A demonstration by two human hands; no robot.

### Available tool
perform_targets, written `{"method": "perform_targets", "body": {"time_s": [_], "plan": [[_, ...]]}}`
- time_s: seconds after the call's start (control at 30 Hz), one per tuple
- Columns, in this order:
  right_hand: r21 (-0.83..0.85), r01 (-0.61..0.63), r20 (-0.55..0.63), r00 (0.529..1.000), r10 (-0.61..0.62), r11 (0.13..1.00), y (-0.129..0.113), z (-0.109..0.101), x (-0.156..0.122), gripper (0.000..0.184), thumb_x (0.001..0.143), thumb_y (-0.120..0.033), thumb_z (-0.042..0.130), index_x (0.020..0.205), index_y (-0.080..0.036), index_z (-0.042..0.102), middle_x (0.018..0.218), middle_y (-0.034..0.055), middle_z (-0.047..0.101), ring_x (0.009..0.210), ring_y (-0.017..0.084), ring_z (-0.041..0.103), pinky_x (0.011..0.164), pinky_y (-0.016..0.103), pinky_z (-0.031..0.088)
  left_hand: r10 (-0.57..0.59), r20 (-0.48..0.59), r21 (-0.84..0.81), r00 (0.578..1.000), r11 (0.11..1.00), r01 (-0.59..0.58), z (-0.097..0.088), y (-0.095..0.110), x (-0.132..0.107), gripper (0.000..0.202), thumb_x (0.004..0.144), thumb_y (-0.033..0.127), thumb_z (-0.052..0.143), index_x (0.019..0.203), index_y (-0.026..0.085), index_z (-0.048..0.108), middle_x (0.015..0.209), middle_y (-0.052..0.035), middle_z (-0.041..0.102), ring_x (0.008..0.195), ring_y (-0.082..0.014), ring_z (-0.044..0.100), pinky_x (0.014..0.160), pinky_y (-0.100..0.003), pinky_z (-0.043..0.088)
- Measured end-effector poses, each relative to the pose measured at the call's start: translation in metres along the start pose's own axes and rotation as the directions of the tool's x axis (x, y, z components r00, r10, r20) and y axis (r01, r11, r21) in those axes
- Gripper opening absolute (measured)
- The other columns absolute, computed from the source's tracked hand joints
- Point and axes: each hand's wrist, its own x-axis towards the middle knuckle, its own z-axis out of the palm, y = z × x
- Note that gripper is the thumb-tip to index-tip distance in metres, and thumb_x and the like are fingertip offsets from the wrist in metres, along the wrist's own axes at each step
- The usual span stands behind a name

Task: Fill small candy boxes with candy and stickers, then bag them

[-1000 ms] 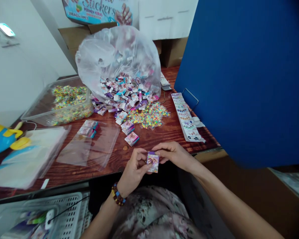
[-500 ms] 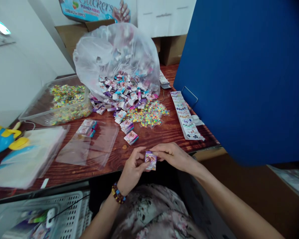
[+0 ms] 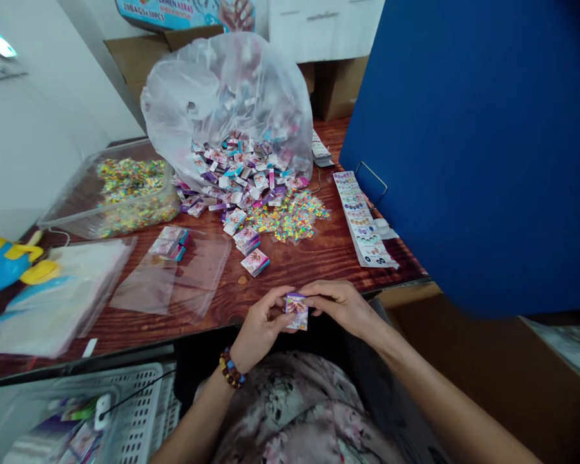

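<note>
Between my hands, just off the table's front edge, is a small printed box (image 3: 297, 314) with a purple top edge. My left hand (image 3: 263, 322) pinches it by the left side, thumb across its front. The fingers of my right hand (image 3: 341, 304) close on its upper right corner. On the wooden table beyond lie short stacks of like boxes (image 3: 255, 262), and a heap of them (image 3: 241, 171) spills from a big clear plastic bag (image 3: 183, 90). Small packets of coloured candy (image 3: 292, 218) are piled beside that heap.
At left stands a clear tub (image 3: 77, 222) of candy packets. Nearer are clear plastic sleeves (image 3: 193, 283) with stacked boxes (image 3: 169, 242) on them. A sticker strip (image 3: 360, 222) lies by a large blue panel (image 3: 464, 142) at right. A white basket (image 3: 145, 412) sits below the table edge.
The view has shifted slightly. Both hands keep nearly the same grip on the small box, and the things on the table lie as before.
</note>
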Motion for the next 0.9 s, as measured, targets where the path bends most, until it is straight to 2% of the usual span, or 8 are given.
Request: {"method": "perform_targets", "body": {"time_s": [0.2,0.3,0.4,0.53,0.63,0.77,0.83,0.9], "plan": [[-0.066,0.079,0.123,0.990,-0.070,0.995,-0.008,-0.008,0.001,0.019,0.082,-0.034,0.061,0.085,-0.022,0.076,0.091,0.0047,0.069,0.072,0.014,0.063,0.056,0.022,0.053,-0.044,0.058,-0.041,0.997,0.998,0.047,-0.002,0.001,0.001,0.038,0.073,0.034,0.071,0.107,0.021,0.057,0.090,-0.0007,0.059,0.077,-0.0133,0.062,0.066,-0.028,0.057],[-0.072,0.059,0.129,0.990,-0.049,0.996,-0.009,-0.006,0.000,0.019,0.083,-0.033,0.060,0.085,-0.022,0.075,0.091,0.0045,0.068,0.071,0.014,0.062,0.055,0.022,0.052,-0.051,0.091,-0.055,0.994,0.997,0.057,-0.003,0.004,0.002,0.038,0.072,0.034,0.073,0.104,0.020,0.056,0.089,-0.0006,0.060,0.076,-0.0132,0.062,0.065,-0.029,0.057],[-0.041,0.021,0.076,0.997,-0.017,0.999,-0.004,0.000,0.002,0.016,0.081,-0.031,0.062,0.080,-0.019,0.074,0.086,0.0038,0.067,0.069,0.014,0.061,0.054,0.022,0.053,-0.069,0.086,-0.037,0.994,0.997,0.072,-0.005,0.005,0.003,0.041,0.072,0.035,0.072,0.106,0.019,0.055,0.090,-0.0016,0.061,0.077,-0.0146,0.063,0.065,-0.030,0.057],[0.082,-0.099,-0.114,0.987,0.109,0.992,0.011,0.016,0.011,0.016,0.076,-0.031,0.064,0.078,-0.017,0.071,0.074,0.0008,0.067,0.063,0.012,0.061,0.053,0.022,0.054,0.031,-0.106,0.155,0.994,0.988,-0.014,-0.007,-0.001,0.004,0.049,0.079,0.036,0.064,0.122,0.022,0.047,0.101,-0.0050,0.062,0.084,-0.0180,0.064,0.073,-0.035,0.056],[0.211,-0.152,-0.194,0.962,0.193,0.966,0.021,0.032,0.022,0.018,0.072,-0.033,0.066,0.079,-0.016,0.069,0.072,0.0000,0.067,0.058,0.011,0.061,0.053,0.023,0.054,0.245,-0.227,0.476,0.942,0.872,-0.112,-0.011,-0.006,0.000,0.045,0.074,0.030,0.070,0.114,0.021,0.052,0.105,-0.0059,0.063,0.092,-0.0208,0.062,0.085,-0.039,0.051],[0.249,-0.147,-0.180,0.964,0.195,0.957,0.019,0.045,0.045,0.021,0.069,-0.034,0.068,0.082,-0.017,0.067,0.073,0.0005,0.067,0.062,0.014,0.064,0.053,0.025,0.055,0.493,-0.244,0.742,0.835,0.649,-0.166,-0.025,-0.002,-0.001,0.029,0.082,0.028,0.061,0.110,0.021,0.056,0.105,-0.0085,0.063,0.101,-0.0242,0.058,0.092,-0.041,0.045],[0.177,-0.105,-0.170,0.976,0.136,0.979,0.014,0.045,0.062,0.021,0.071,-0.034,0.066,0.084,-0.017,0.066,0.074,0.0009,0.068,0.066,0.016,0.065,0.056,0.026,0.054,0.567,-0.235,0.829,0.789,0.541,-0.142,-0.037,0.005,0.006,0.031,0.085,0.028,0.058,0.115,0.021,0.055,0.107,-0.0098,0.062,0.103,-0.0254,0.056,0.093,-0.043,0.043],[0.004,-0.036,-0.162,0.986,0.036,0.999,0.009,0.041,0.080,0.019,0.075,-0.033,0.062,0.085,-0.018,0.067,0.073,0.0008,0.068,0.069,0.017,0.065,0.062,0.028,0.053,0.610,-0.221,0.878,0.761,0.464,-0.117,-0.051,0.012,0.017,0.033,0.085,0.028,0.057,0.116,0.020,0.055,0.107,-0.0101,0.062,0.103,-0.0259,0.056,0.092,-0.043,0.044]]}}
